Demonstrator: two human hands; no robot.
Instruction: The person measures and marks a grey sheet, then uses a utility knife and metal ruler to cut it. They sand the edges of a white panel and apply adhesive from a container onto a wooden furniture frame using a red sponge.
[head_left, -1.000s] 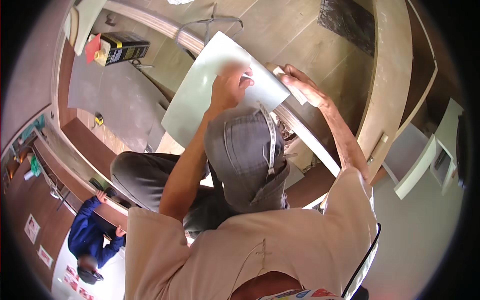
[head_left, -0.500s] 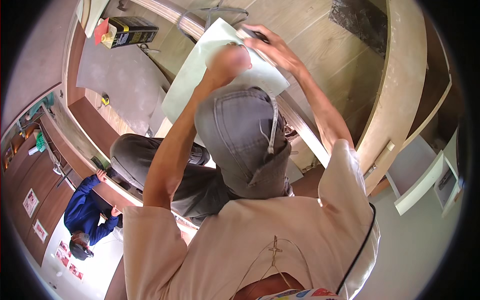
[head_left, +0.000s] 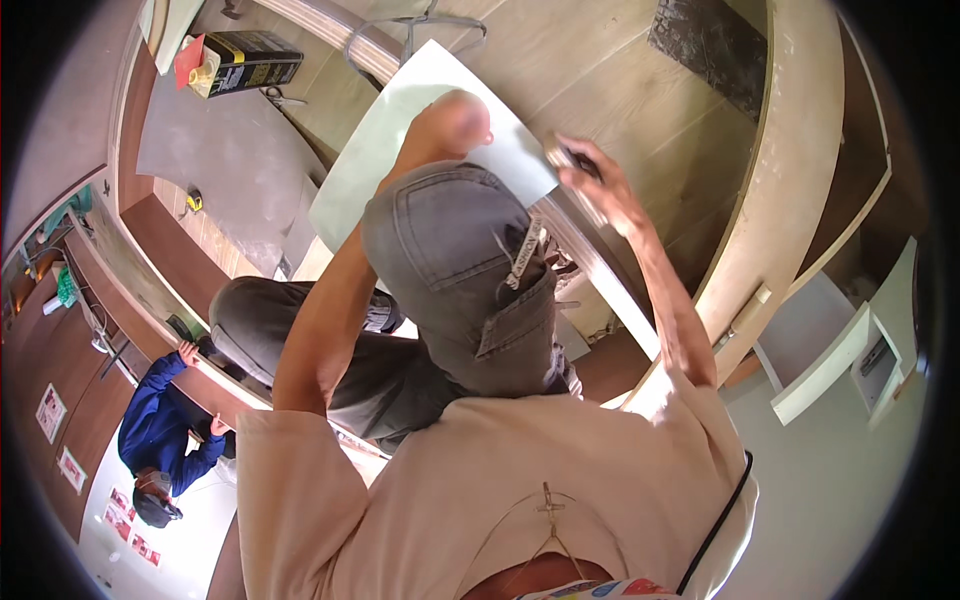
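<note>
A pale, thin white panel (head_left: 365, 165) lies aslant by my raised knee (head_left: 455, 225) in dark grey trousers. My left hand (head_left: 440, 128) rests on top of this panel; its fingers are blurred and cannot be read. Just past the panel's right corner, my right hand (head_left: 612, 195) is closed around a dark, hand-sized block (head_left: 580, 165) with a pale edge, which looks like a sanding block. It is held apart from the panel, above a long light board edge (head_left: 600, 260).
A dark rectangular can (head_left: 255, 62) with a red flap stands at upper left, scissors (head_left: 285, 97) beside it. A yellow tape measure (head_left: 194, 200) lies near a grey sheet (head_left: 225, 140). Curved wooden framing (head_left: 790, 150) rises at right. A person in blue (head_left: 165, 420) works at lower left.
My right hand has moved right and toward me with the block, from over the panel to beyond its corner. The left hand stays on the panel. The whole view has shifted slightly.
</note>
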